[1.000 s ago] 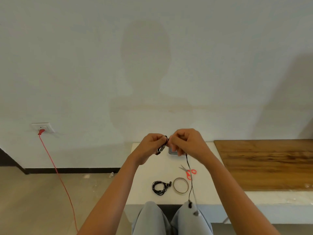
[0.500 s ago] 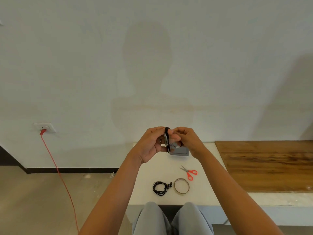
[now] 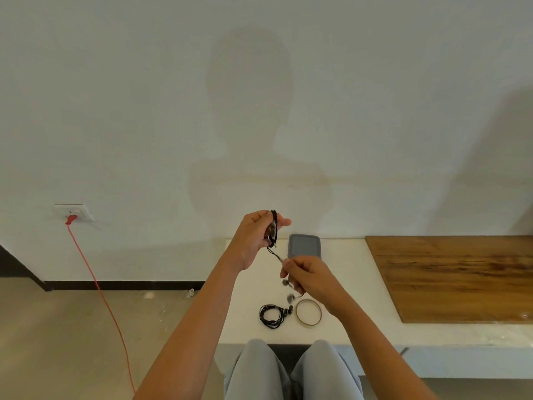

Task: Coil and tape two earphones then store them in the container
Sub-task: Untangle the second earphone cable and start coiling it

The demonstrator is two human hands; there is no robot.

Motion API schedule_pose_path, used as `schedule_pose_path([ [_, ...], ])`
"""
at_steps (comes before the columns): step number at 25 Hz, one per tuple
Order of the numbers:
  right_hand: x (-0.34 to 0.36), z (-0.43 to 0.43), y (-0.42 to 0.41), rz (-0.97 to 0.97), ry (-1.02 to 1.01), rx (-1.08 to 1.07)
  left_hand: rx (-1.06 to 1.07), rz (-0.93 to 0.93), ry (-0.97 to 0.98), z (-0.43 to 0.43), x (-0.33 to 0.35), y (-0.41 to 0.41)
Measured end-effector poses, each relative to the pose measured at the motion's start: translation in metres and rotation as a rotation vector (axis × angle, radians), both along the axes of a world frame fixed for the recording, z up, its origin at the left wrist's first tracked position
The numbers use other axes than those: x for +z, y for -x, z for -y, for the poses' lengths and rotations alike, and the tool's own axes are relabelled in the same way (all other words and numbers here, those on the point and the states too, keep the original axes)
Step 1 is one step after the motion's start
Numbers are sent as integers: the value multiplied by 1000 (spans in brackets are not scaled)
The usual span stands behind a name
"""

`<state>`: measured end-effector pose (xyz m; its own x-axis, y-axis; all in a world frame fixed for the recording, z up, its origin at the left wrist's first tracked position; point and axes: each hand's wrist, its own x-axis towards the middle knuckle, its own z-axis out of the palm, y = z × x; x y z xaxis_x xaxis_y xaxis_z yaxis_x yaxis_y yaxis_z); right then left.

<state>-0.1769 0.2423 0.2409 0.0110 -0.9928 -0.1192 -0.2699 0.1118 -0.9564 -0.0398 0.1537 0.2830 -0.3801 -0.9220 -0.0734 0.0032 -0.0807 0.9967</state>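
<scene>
Right hand (image 3: 311, 274) dropped below left hand (image 3: 255, 238); earphone (image 3: 274, 226) buds blurred.

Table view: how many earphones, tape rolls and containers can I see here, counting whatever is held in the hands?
Earphones: 2, the coiled earphones on the table and the held earphones between the left hand and right hand
Tape: 1
Container: 1
Total: 4

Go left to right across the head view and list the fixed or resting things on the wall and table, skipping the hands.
wall socket → coiled earphone → tape roll → wooden board
</scene>
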Motion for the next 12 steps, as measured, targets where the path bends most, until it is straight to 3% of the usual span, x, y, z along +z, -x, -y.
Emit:
schedule_pose_path([
  [3,29,5,11,-214,121,-14,-71,137,65,-7,-9,-2],
  [8,67,26,30,-535,319,39,-214,143,31,-15,-13,-3],
  [10,69,37,35,-499,335,46,-252,71,-28,-18,-11,-1],
  [12,65,46,39,-273,289,17,-273,2,-81,-21,-5,0],
])
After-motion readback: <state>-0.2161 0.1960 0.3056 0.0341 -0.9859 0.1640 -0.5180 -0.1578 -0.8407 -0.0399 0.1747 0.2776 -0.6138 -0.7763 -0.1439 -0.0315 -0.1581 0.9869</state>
